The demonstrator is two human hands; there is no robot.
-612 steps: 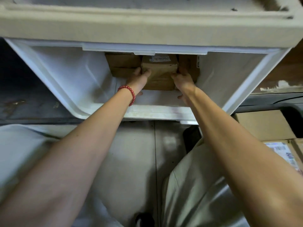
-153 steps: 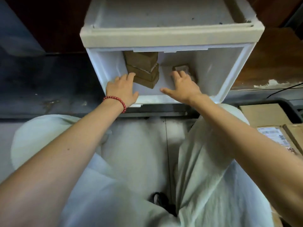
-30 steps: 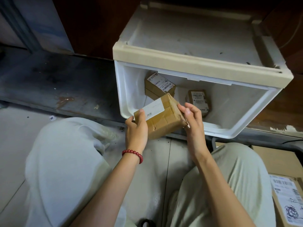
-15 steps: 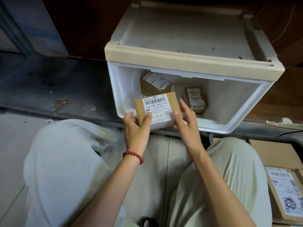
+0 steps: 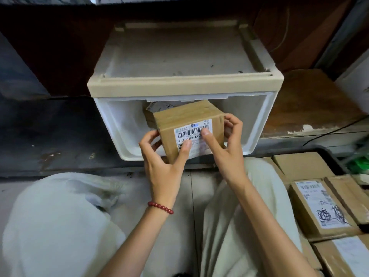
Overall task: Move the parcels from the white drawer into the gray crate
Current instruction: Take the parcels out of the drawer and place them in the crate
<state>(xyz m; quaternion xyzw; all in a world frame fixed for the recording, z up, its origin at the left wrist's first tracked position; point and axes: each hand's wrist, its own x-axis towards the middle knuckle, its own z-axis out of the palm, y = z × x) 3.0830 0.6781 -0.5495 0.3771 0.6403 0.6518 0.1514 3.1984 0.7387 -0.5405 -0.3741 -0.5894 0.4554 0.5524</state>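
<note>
A brown cardboard parcel (image 5: 185,120) with a white barcode label faces me, held in the air in front of the white drawer (image 5: 127,144). My left hand (image 5: 161,160) grips its left side, thumb on the label. My right hand (image 5: 223,144) grips its right side, thumb also on the label. Behind it, another labelled parcel (image 5: 157,106) lies inside the pulled-out drawer, mostly hidden. The gray crate (image 5: 331,154) shows its dark rim at the right and holds several parcels (image 5: 319,206).
The beige drawer cabinet top (image 5: 179,56) stands above the drawer. A dark ledge (image 5: 50,132) runs left of it. My knees in pale trousers (image 5: 60,226) fill the lower view. A black cable (image 5: 329,134) lies at the right.
Both hands have lifted the parcel higher and tipped it, so its top face shows and it covers more of the drawer. The view has shifted, showing more of the crate.
</note>
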